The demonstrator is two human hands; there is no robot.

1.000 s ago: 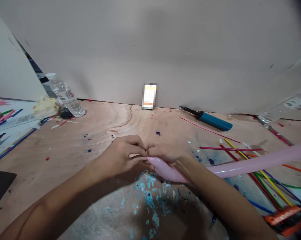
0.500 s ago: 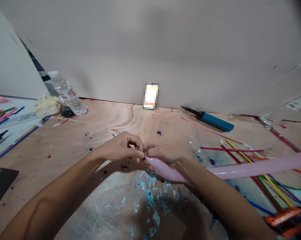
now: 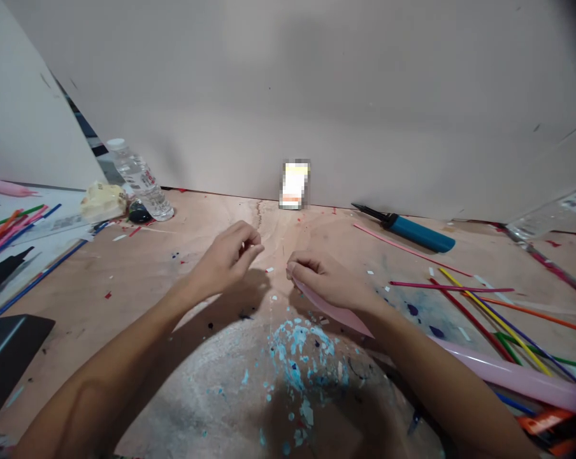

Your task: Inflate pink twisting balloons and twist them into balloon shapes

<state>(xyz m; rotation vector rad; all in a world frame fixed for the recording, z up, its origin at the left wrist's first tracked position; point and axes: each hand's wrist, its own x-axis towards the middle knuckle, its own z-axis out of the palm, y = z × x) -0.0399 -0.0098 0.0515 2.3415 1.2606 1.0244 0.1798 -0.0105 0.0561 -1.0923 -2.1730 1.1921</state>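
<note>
A long pink balloon [image 3: 522,375] runs from my right hand [image 3: 319,277] under my right forearm to the right edge. My right hand is closed on the balloon's narrow end, near the middle of the view. Apart from it, to the left, my left hand [image 3: 233,255] hovers above the table with its fingers curled and the thumb and index tip near each other. Whether anything small sits between those fingertips is too small to tell.
A blue hand pump [image 3: 419,233] lies at the back right. Thin uninflated balloons [image 3: 493,315] cross at the right. A lit, blurred phone [image 3: 295,185] leans on the wall. At the back left stands a tilted water bottle [image 3: 144,185].
My hands, together at the balloon's end before, are now apart. The left one has moved up and left. The balloon's far part has swung down, nearer to me.
</note>
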